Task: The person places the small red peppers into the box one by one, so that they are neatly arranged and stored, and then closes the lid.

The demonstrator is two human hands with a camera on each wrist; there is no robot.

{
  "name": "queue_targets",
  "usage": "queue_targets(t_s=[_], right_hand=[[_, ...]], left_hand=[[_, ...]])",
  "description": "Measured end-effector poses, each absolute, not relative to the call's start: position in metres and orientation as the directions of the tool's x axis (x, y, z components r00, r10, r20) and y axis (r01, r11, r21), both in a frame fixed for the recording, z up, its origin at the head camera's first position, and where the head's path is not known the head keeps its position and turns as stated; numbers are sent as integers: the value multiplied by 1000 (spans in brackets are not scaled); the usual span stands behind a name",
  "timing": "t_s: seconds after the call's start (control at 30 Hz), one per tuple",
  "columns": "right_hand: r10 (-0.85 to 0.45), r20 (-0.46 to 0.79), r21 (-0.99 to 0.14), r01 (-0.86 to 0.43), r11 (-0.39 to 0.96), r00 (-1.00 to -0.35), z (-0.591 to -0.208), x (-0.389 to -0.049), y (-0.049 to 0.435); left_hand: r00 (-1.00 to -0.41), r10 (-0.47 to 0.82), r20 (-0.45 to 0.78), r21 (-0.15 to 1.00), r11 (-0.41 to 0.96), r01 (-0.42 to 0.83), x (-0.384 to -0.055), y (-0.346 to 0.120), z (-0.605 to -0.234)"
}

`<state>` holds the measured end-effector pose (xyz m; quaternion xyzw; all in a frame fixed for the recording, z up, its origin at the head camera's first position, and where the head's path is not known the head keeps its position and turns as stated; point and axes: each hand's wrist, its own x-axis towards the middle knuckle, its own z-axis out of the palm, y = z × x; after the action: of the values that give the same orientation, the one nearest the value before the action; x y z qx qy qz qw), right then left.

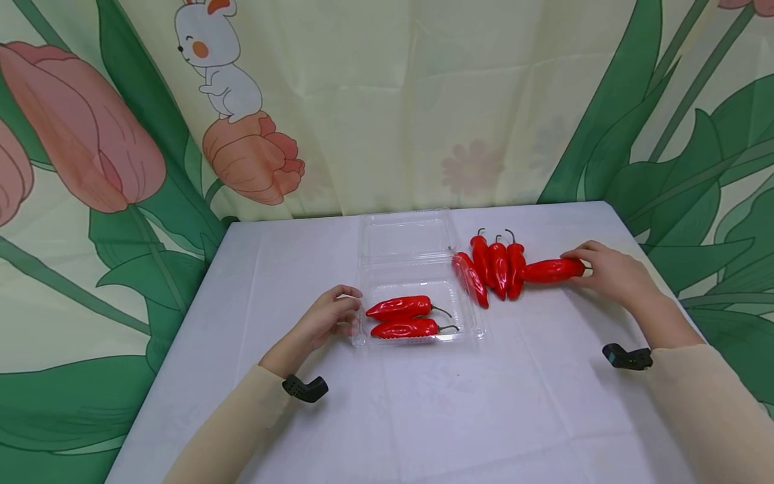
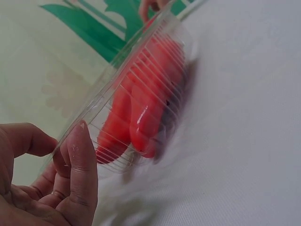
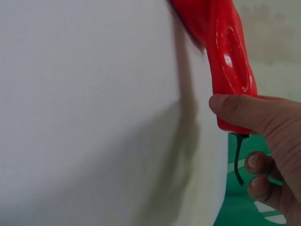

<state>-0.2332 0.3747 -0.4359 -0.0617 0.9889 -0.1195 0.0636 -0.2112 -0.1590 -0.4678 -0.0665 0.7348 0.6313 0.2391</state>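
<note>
A clear plastic clamshell box (image 1: pixel 417 286) lies open on the table, its lid folded back. Two red chili peppers (image 1: pixel 399 308) with dark stems lie side by side in its near half. My left hand (image 1: pixel 331 316) pinches the box's left rim between thumb and finger, as the left wrist view shows. On the right, my right hand (image 1: pixel 617 272) holds another red chili pepper (image 3: pixel 230 61) near its stem end, thumb across it. The pepper's tip points left, towards several red chili peppers (image 1: pixel 498 265) grouped beside the box's right edge.
A white cloth (image 1: pixel 453 410) covers the table. Behind it hangs a curtain (image 1: pixel 387 101) printed with tulips and a rabbit. The table's far edge runs just behind the box lid. Each wrist carries a small black camera (image 1: pixel 305 388).
</note>
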Motion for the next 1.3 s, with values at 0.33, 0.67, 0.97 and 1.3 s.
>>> queue_targets(t_s=[0.33,0.67,0.97,1.3], right_hand=[[-172,-73,-235,-151,960,-982,-426,-232,363],[-220,-24,-220,-210,953,-975,-408,-232,337],[-252,5,-235,-246,940,-968,-389,-228,304],[-280,31,-298,-276,914,-960,-375,-232,268]], left_hand=[[-874,203,-440,894,188,-407,-212,-159,-469],[-874,202,-442,893,191,-407,-211,-159,-468],[-874,202,-442,892,198,-405,-211,-159,-466],[-874,208,-438,894,198,-401,-212,-160,-468]])
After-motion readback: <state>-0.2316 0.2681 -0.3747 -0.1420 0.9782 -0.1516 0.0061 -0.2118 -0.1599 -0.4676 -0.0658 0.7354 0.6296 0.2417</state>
